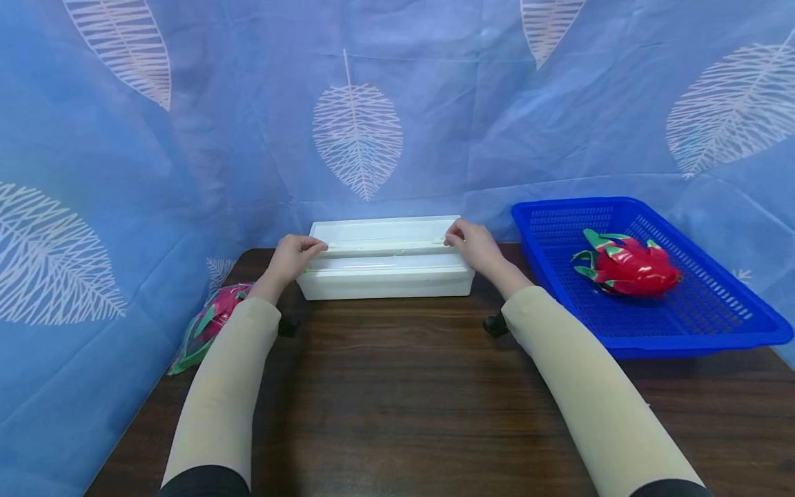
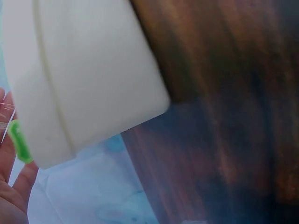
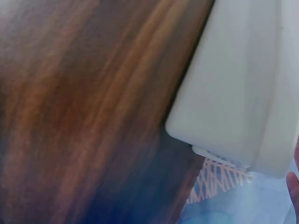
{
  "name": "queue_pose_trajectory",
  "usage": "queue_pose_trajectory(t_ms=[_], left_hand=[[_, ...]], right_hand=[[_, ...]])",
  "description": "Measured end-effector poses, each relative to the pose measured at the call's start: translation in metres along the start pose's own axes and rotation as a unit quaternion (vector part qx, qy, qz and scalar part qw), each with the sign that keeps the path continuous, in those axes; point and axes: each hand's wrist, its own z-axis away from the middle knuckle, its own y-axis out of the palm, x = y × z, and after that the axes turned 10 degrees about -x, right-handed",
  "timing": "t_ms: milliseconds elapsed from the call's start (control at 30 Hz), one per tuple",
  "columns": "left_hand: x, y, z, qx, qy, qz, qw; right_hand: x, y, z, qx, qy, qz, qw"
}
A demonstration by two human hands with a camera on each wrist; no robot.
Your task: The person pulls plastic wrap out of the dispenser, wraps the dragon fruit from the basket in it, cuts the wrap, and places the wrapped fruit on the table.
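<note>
A long white cling film dispenser (image 1: 388, 284) sits at the back of the table with its lid raised. Clear cling film (image 1: 385, 246) stretches across its opening. At the left end, my left hand (image 1: 289, 261) pinches the film between thumb and fingers. My right hand (image 1: 478, 250) pinches the film's other end, above the dispenser's right corner. In the left wrist view, clear film shows at the left fingers (image 2: 5, 151), beside a small green piece (image 2: 19, 141) on the dispenser's end. Only the right fingertips (image 3: 292, 182) show in the right wrist view.
On the right, a blue plastic basket (image 1: 695, 342) holds a red dragon fruit (image 1: 640, 269). Another dragon fruit (image 1: 220, 310), wrapped in clear film with green beneath, lies left, partly behind my left arm. A blue leaf-patterned cloth (image 1: 422, 152) hangs behind the dark wooden table (image 1: 397, 400).
</note>
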Motion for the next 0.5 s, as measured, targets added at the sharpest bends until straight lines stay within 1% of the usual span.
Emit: queue_pose_trajectory(t_ms=[133,233,367,500], left_hand=[[-0.003,-0.007,-0.001,-0.004,-0.017,0.015,0.9997],[-0.006,-0.011,-0.002,-0.010,-0.024,0.022,0.9994],[-0.012,-0.017,-0.005,-0.015,-0.016,0.027,0.9994],[-0.018,-0.023,-0.008,-0.014,-0.017,0.027,0.9994]], right_hand=[[0.004,-0.004,-0.002,-0.003,0.000,-0.018,0.9998],[0.007,-0.008,-0.004,-0.010,-0.002,-0.026,0.9996],[0.010,-0.014,-0.006,-0.017,-0.001,-0.035,0.9992],[0.014,-0.021,-0.009,-0.019,0.001,-0.038,0.9991]])
